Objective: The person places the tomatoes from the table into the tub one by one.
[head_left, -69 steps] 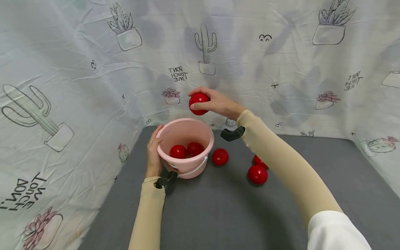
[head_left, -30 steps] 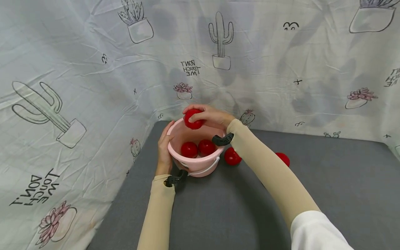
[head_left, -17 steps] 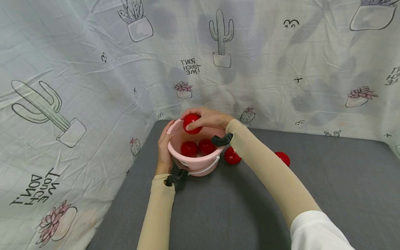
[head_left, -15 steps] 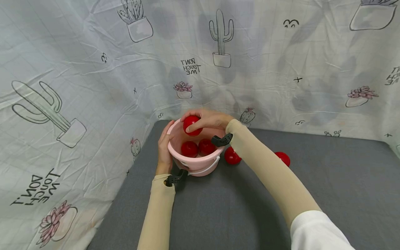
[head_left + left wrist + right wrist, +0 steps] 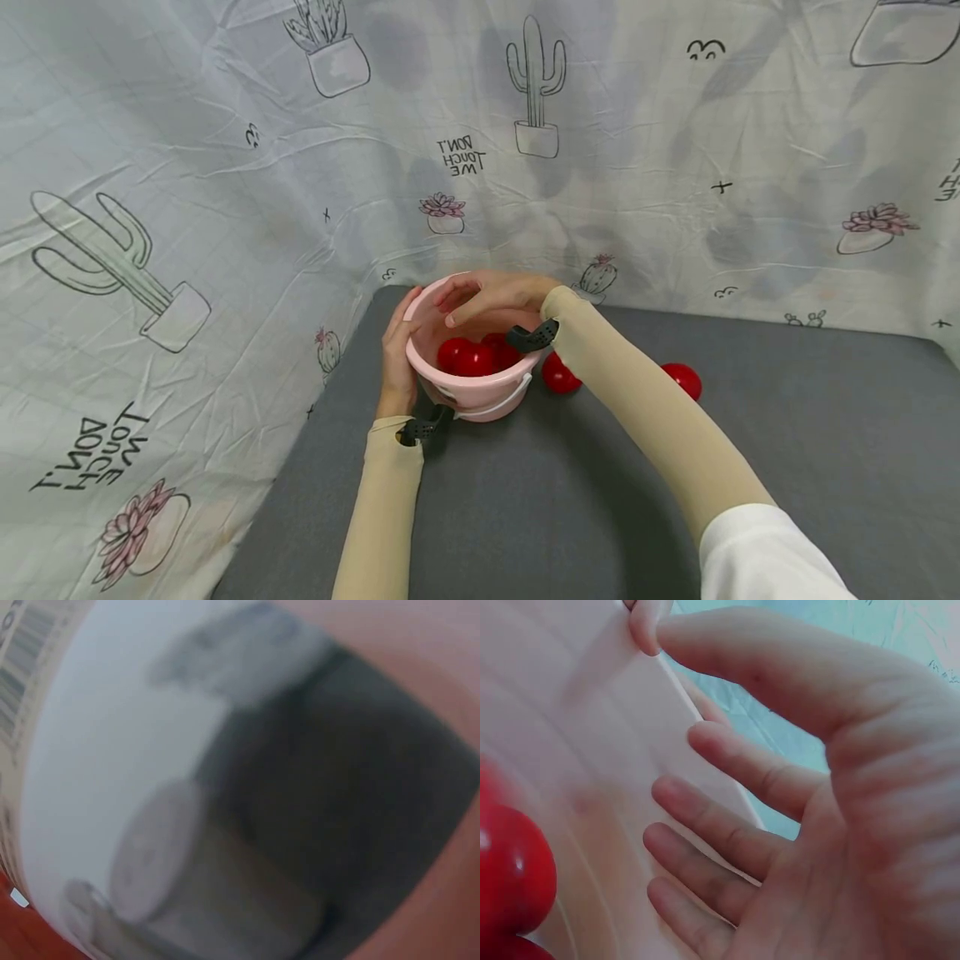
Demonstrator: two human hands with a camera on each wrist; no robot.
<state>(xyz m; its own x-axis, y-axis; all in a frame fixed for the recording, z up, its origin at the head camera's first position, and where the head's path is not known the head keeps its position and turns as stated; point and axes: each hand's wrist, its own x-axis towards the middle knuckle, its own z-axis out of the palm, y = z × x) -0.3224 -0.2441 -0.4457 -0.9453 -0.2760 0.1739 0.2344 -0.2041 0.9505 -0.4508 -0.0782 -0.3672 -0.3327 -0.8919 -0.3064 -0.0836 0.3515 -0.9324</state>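
A pink bucket [image 5: 468,392] with a white handle stands tilted slightly towards me. My left hand [image 5: 397,362] grips its left side, thumb over the rim and fingers along the outside. Inside, three glossy red balls [image 5: 475,360] lie together at the bottom, partly hidden by the rim and each other. My right hand [image 5: 501,295] is over the bucket's mouth, holding nothing. In the right wrist view its fingers [image 5: 720,832] are spread beside the pink inner wall [image 5: 577,742], apart from the red balls [image 5: 514,870]. A printed label [image 5: 112,720] fills much of the left wrist view, blurred.
On the grey table [image 5: 525,500], one red ball [image 5: 560,375] sits right of the bucket. Another red ball [image 5: 681,380] shows farther right, partly behind my right forearm. A white cloth [image 5: 637,208] printed with cacti rises behind and at the left.
My right hand has carried a red ball down into the bucket and let it go. It now lies with the two others. My left hand keeps its grip on the rim.
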